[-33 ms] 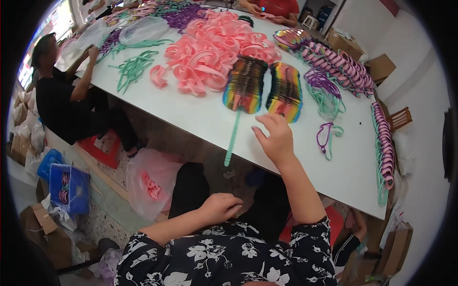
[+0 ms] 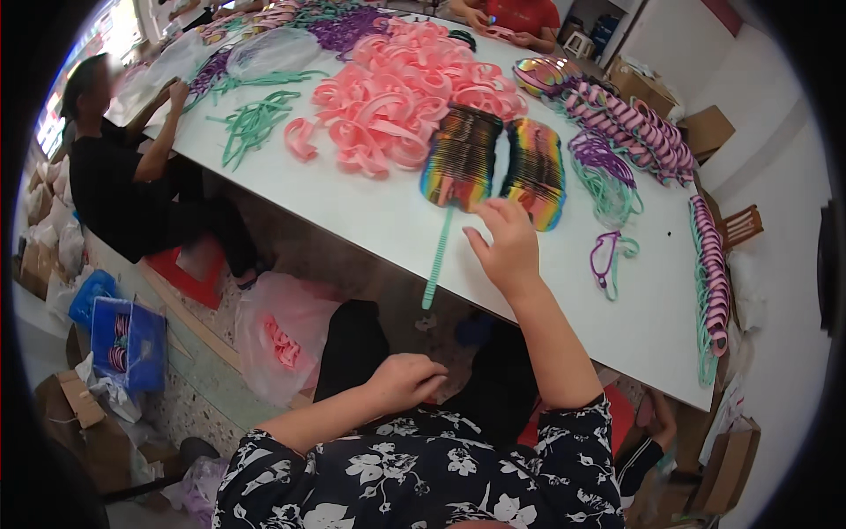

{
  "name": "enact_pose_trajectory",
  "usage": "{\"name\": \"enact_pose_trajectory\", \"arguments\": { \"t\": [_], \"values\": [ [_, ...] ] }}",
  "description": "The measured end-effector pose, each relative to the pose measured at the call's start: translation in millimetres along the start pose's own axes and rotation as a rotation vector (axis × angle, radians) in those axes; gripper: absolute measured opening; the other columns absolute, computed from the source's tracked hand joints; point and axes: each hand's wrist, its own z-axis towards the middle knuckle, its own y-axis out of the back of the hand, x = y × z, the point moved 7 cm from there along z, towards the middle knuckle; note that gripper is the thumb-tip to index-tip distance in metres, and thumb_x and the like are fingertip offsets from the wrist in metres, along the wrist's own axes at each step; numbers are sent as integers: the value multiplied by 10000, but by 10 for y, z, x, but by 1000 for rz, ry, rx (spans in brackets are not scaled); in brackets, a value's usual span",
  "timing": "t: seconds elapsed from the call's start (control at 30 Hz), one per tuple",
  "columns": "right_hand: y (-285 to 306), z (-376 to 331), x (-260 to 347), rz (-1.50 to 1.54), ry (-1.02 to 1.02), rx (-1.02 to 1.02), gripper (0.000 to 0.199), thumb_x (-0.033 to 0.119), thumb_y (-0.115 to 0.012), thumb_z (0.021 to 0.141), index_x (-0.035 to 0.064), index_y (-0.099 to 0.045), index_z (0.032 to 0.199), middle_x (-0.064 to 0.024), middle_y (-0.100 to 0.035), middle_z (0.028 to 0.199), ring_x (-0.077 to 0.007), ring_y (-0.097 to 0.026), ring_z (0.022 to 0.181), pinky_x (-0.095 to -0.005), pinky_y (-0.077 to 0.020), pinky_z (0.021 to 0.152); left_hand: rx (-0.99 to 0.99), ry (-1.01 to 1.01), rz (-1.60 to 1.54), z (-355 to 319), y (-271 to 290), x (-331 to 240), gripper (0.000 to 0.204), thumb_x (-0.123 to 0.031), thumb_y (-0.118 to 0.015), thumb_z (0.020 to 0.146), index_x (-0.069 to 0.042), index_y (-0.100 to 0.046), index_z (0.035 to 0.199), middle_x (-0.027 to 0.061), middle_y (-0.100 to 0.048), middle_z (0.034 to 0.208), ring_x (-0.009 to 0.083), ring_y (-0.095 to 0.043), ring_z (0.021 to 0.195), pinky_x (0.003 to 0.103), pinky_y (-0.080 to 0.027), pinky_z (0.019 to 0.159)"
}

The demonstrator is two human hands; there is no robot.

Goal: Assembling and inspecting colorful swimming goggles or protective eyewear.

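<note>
My right hand (image 2: 508, 242) reaches over the near part of the table, thumb and fingers apart, with nothing seen between them. Its fingertips are by the near end of the right stack of rainbow-coloured, lens-like pieces (image 2: 536, 172); whether they touch it I cannot tell. A second such stack (image 2: 458, 154) stands just left of it. From under its near end a ribbed teal strap (image 2: 438, 260) runs toward me and past the table's edge. My left hand (image 2: 407, 381) rests at my lap, fingers loosely bent, thumb a little apart, holding nothing visible.
Loose pink bands (image 2: 388, 97) are heaped behind the stacks on the white table (image 2: 361, 207). Teal straps (image 2: 256, 123) lie left; a purple-and-teal strap piece (image 2: 604, 260) and rows of pink-and-purple goggle-like pieces (image 2: 630, 128) lie right. A person in black (image 2: 115, 176) sits left, another in red (image 2: 520, 18) opposite.
The whole view has shifted very slightly. My right hand has barely moved beside the right stack, and my left hand stays at my lap.
</note>
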Motion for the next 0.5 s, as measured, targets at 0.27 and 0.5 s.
{"name": "enact_pose_trajectory", "arguments": {
  "t": [0.27, 0.5],
  "values": [
    [-760, 296, -267, -230, -10, -19, 476, 78, -773, 733, 28, -662, 1193, -127, -620, 1183, -329, -592, 1079, -428, -492, 922, -548, -53, 198, 88, 1529, 350, 92, -23, -729, 818, -29, -711, 908, 112, -665, 756, 244, -626, 616, 333, -488, 562],
    [-671, 275, -246, -177, 0, -68, 421, 64, -767, 733, 28, -698, 1147, -109, -633, 1159, -318, -601, 1040, -418, -506, 892, -888, 134, 452, 1286, 2844, 1223, 208, -175, -705, 870, -52, -691, 1036, 102, -635, 734, 290, -634, 706, 405, -507, 664]
  ]
}}
